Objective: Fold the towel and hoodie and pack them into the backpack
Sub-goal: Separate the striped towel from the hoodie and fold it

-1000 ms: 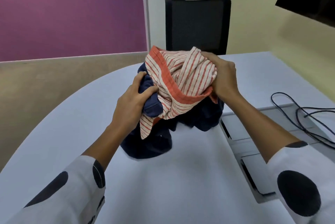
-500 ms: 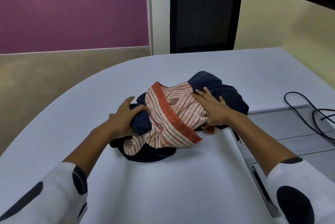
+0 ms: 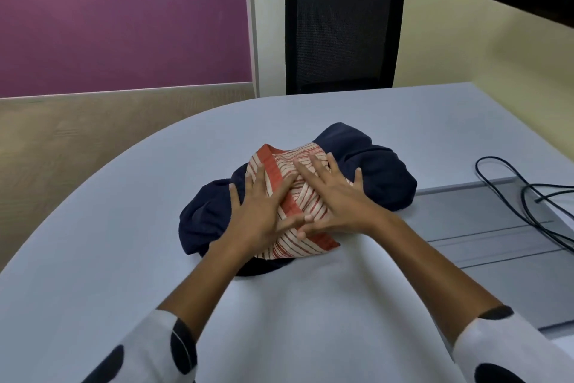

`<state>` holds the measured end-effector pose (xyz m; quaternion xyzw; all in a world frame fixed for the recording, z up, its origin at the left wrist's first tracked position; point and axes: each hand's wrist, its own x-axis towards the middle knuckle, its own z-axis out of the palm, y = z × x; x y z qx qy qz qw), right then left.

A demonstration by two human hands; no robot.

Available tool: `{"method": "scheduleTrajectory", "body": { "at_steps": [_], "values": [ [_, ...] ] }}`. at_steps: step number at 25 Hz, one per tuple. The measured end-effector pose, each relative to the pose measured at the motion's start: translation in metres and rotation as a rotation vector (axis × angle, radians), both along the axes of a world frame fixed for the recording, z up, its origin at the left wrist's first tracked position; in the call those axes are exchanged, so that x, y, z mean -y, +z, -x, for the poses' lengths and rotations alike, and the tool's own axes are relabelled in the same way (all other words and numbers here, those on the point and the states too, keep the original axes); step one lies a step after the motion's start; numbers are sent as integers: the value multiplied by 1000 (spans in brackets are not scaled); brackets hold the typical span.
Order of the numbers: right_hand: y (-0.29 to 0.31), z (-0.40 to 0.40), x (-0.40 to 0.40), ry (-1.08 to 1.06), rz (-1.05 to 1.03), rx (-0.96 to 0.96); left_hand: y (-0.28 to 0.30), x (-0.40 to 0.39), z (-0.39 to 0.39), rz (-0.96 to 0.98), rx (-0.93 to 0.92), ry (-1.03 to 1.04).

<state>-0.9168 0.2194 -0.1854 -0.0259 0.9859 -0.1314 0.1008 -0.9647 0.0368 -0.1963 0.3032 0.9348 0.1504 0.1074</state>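
Both hands lie flat with fingers spread and straight on a bundle of cloth in the middle of the pale grey table (image 3: 310, 320). The left hand (image 3: 259, 212) presses on the near left part of the bundle, its fingers reaching across the red-and-cream striped towel (image 3: 306, 196) and onto the dark fabric beside it. The right hand (image 3: 334, 199) presses on the towel's centre, fingers fanned toward the far side, and its thumb meets the left hand's thumb over the towel's orange border. Neither hand curls round anything. The towel sits crumpled on top of the navy hoodie (image 3: 379, 171), which bulges out from under it to the left, at the far right and along the near edge, all of it resting on the table. White sleeves with large black dots (image 3: 174, 348) cover the forearms near the bottom edge. A grey recessed panel (image 3: 484, 227) is set into the table to the right of the bundle, and black cables (image 3: 509, 193) loop over it. A black mesh chair (image 3: 341, 38) stands behind the table against a cream wall, with a purple panel (image 3: 124, 16) to its left.
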Motion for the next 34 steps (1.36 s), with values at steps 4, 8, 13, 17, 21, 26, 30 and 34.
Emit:
{"method": "scheduleTrajectory", "body": {
  "at_steps": [4, 8, 13, 17, 21, 26, 30, 34],
  "values": [
    [-32, 5, 5, -5, -128, -29, -34, 9, 6, 149, -182, -2],
    [-65, 20, 10, -73, -193, -72, -55, 9, 21, 128, -341, -48],
    [-83, 45, 18, -148, -145, -57, -49, 13, 53, -1, -226, -16],
    [-75, 45, 19, -140, -81, 32, -34, -2, 44, -200, -167, 172],
    [-33, 32, 11, -198, 333, -11, -10, -10, 24, -460, -175, 330],
    [35, 25, 8, -51, 296, -471, 41, -6, -9, -693, -146, 305],
    [72, 7, 16, 17, 152, -535, 74, 9, -43, -788, -115, 173],
    [103, -33, 11, -152, 205, -642, 110, 31, -70, -843, -87, 218]
  ]
}}
